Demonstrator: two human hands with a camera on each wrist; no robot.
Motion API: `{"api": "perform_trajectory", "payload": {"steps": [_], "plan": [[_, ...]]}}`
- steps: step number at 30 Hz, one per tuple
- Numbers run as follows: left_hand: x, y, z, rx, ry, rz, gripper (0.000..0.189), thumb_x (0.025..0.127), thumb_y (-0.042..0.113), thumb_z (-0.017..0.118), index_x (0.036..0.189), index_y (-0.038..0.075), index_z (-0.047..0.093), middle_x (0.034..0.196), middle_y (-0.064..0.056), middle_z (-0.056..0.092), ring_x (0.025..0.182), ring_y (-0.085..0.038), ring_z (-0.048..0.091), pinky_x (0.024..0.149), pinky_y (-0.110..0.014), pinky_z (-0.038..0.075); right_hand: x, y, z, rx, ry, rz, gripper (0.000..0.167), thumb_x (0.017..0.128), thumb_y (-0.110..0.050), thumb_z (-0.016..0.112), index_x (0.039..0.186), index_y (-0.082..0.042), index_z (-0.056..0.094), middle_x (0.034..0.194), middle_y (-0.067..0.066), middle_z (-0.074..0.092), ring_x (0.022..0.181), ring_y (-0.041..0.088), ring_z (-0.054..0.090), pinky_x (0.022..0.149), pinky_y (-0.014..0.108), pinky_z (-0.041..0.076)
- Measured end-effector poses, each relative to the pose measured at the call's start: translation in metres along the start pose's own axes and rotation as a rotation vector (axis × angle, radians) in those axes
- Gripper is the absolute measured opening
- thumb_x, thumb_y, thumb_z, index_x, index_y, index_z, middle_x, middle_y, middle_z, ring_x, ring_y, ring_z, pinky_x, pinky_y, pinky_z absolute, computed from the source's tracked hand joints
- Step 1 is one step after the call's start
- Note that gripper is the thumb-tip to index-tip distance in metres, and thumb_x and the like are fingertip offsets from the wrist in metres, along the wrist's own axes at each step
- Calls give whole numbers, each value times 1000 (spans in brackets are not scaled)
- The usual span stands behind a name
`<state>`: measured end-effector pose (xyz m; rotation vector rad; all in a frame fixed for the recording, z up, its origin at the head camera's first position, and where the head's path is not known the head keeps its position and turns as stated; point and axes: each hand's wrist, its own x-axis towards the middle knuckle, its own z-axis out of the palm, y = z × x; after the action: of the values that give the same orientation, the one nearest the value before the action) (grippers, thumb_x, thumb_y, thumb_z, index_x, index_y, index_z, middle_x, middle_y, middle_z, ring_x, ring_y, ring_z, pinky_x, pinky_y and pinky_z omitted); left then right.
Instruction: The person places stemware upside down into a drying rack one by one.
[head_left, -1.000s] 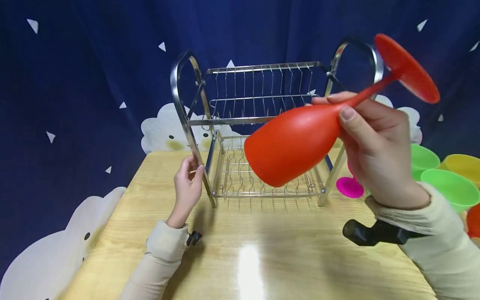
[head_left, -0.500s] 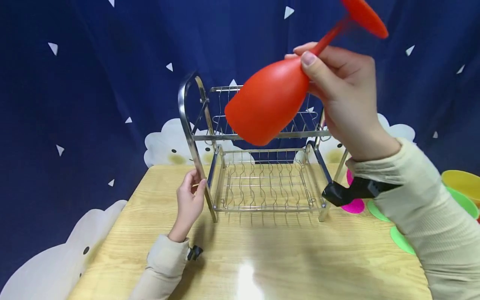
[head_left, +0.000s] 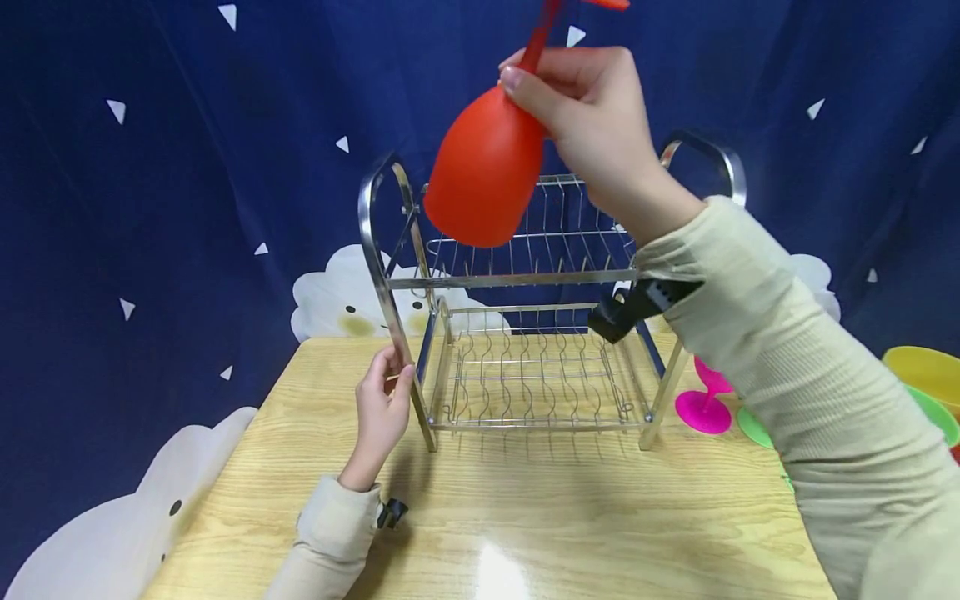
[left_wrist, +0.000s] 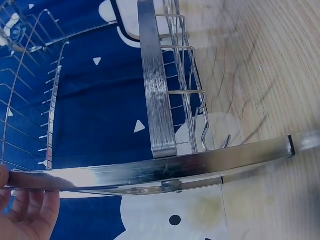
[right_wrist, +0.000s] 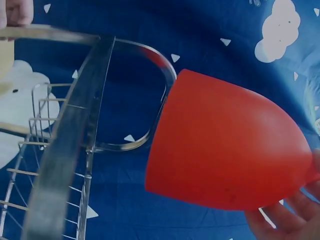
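Note:
My right hand [head_left: 592, 108] pinches a red plastic wine glass [head_left: 487, 167] where the stem meets the bowl. The glass is turned mouth down, slightly tilted, in front of the upper tier of a two-tier metal dish rack [head_left: 517, 279]. Its foot runs past the top edge of the head view. In the right wrist view the red bowl [right_wrist: 225, 145] fills the middle, beside the rack's curved end frame. My left hand [head_left: 384, 408] grips the rack's front left leg, thumb in front and fingers behind; the left wrist view shows those fingers [left_wrist: 37, 210] on the metal bar.
Right of the rack a magenta goblet [head_left: 705, 408] stands on the wooden table [head_left: 600, 517]. Further right, partly behind my right sleeve, are a yellow cup [head_left: 926, 375] and green ones [head_left: 933, 414]. A blue curtain [head_left: 187, 167] hangs behind.
My right hand has carried the red wine glass up and left, from the rack's right side to before its upper tier, turning it more mouth down. The left hand keeps its hold.

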<state>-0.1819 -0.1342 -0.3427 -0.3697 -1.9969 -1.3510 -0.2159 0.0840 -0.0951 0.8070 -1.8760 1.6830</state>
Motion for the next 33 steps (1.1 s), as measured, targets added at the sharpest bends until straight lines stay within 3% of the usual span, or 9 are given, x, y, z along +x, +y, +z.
{"api": "perform_trajectory", "payload": {"steps": [7,17,21,33], "plan": [[2,0,-2,-4,7,2,17,83,-14,54,100,-16,52,81,-25,56,77,-31,58,63,-13,47,23,5,21,-173,-58,67,24,89,-15,58,107,-1,66,95,11,64,89,18,58,80,25,50],[2,0,-2,-11,7,21,17,83,-13,54,99,-17,52,80,-24,56,76,-29,58,62,-21,51,43,22,44,-284,-119,194,25,89,-20,59,108,-5,66,95,9,64,87,16,58,77,25,50],[2,1,-2,-7,7,26,17,83,-13,55,99,-17,52,80,-24,57,76,-29,58,63,-20,51,44,28,52,-310,-141,243,27,89,-20,58,110,-5,65,99,11,63,89,19,58,79,25,51],[3,3,-3,-12,6,5,18,83,-14,54,100,-17,52,82,-26,57,77,-31,57,64,-18,50,36,48,69,-457,-267,340,25,88,-23,60,103,-5,69,89,8,65,78,17,60,72,25,52]]}}
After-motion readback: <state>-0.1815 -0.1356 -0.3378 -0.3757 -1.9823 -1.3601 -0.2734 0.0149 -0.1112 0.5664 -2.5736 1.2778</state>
